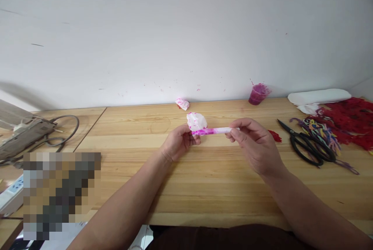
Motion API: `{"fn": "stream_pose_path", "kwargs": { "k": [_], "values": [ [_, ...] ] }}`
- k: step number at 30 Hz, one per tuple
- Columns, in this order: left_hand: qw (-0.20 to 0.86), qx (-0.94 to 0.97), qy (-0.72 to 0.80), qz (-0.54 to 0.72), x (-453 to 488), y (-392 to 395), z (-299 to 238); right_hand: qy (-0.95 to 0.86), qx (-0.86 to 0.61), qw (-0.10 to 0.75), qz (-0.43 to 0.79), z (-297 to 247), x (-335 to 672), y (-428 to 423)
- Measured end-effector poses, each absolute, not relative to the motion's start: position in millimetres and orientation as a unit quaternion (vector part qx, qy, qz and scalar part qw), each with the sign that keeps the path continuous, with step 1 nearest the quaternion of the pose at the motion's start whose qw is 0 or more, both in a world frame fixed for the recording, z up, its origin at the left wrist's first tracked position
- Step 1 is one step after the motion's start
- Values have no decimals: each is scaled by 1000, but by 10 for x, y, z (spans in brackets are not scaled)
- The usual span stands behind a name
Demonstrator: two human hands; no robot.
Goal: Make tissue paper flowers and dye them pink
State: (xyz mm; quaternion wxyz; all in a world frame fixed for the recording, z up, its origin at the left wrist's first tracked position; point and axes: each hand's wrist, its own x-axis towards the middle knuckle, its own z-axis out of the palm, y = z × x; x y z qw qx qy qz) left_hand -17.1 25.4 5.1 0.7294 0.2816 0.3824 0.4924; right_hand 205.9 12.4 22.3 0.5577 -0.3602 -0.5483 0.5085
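Observation:
My left hand [180, 142] is closed on a crumpled white tissue [197, 121] spotted with magenta. Between the thumb and fingers of my right hand [256, 145] is the plain end of a slim white stick [223, 130]. Its left half is stained bright magenta and lies against the tissue and the fingers of my left hand. The stick is nearly level, above the wooden table [210, 187]. What kind of stick it is I cannot tell.
By the wall stand a magenta-stained cup [258, 94] and another stained tissue wad [182, 104]. Black-handled scissors [309, 147], multicoloured yarn [322, 133], red yarn [352, 123] and a white roll [319, 96] lie right. A power strip [27, 135] with cables is left.

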Motion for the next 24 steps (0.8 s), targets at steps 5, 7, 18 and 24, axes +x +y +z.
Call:
{"fn": "stream_pose_path", "kwargs": {
  "k": [5,7,18,24],
  "values": [
    [712,347,336,509,-175,226,51,-462,-347,574,580,221,2065,167],
    [704,359,338,511,-180,225,31,-447,-333,573,600,226,2063,178],
    [668,368,381,524,-156,227,-20,-533,-365,572,505,239,2055,127],
    [654,370,391,531,-143,237,-16,-468,-333,611,545,244,2076,162]
  ]
}}
